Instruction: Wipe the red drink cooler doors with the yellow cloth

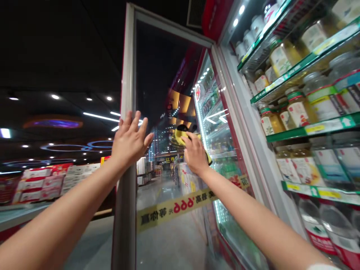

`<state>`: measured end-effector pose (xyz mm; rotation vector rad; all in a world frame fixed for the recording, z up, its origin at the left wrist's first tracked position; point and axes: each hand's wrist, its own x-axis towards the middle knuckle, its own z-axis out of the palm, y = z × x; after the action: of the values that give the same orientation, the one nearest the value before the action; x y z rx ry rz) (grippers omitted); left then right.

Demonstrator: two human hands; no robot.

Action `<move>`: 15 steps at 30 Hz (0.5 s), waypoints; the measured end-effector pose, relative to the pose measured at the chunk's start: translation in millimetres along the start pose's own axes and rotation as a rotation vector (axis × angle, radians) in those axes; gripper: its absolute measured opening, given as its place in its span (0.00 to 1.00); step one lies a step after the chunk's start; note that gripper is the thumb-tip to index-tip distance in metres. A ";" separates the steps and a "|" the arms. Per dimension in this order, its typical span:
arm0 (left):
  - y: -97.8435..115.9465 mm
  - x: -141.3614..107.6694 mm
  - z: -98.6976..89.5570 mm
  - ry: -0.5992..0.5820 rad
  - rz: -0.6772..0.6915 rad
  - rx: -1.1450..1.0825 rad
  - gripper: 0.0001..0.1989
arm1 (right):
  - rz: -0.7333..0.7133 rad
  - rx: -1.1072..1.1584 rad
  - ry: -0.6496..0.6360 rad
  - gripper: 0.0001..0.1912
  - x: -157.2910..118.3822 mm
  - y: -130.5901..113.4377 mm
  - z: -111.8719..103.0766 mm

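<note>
A glass cooler door (168,75) stands swung out, its pale frame (128,75) running up the middle of the view. My left hand (131,138) lies against that frame with its fingers spread, holding nothing. My right hand (195,152) presses a yellow and black cloth (180,135) to the inner side of the glass, with fingers bent over it. Part of the cloth is hidden behind the hand. Below both hands, a yellow strip (165,212) with reversed lettering crosses the glass.
On the right, the open cooler's green-edged shelves (298,133) hold several bottles (298,107). Stacked boxes (42,180) and a counter edge (25,217) are at the left. Through the glass an aisle floor (160,191) shows.
</note>
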<state>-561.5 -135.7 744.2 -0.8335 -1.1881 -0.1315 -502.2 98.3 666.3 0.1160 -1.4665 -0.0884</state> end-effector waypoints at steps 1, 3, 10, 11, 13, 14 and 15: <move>0.2 1.3 -2.4 -0.005 0.020 -0.001 0.32 | -0.033 0.010 -0.035 0.25 4.0 -11.5 1.1; 0.5 4.0 -8.4 -0.026 0.043 0.009 0.30 | -0.088 0.013 -0.103 0.26 28.1 -29.7 2.0; 19.0 -1.7 -30.9 -0.157 0.084 0.117 0.32 | 0.180 -0.083 -0.134 0.27 105.4 -23.1 -17.5; 22.3 -3.6 -33.7 -0.166 0.093 0.123 0.34 | 0.215 -0.082 -0.141 0.28 102.3 -25.9 -19.3; 26.4 -5.4 -39.2 -0.161 0.076 0.130 0.38 | 0.122 -0.047 -0.178 0.29 92.0 -39.8 -20.1; 27.1 -5.0 -42.0 -0.151 0.053 0.135 0.39 | 0.028 -0.021 -0.197 0.30 87.5 -48.2 -19.7; 27.0 -3.9 -44.5 -0.137 0.027 0.138 0.39 | -0.066 0.001 -0.212 0.30 84.6 -55.0 -19.5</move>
<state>-515.4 -146.2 722.0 -0.7462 -1.2990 0.0301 -473.5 33.3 740.5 0.1595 -1.6742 -0.1571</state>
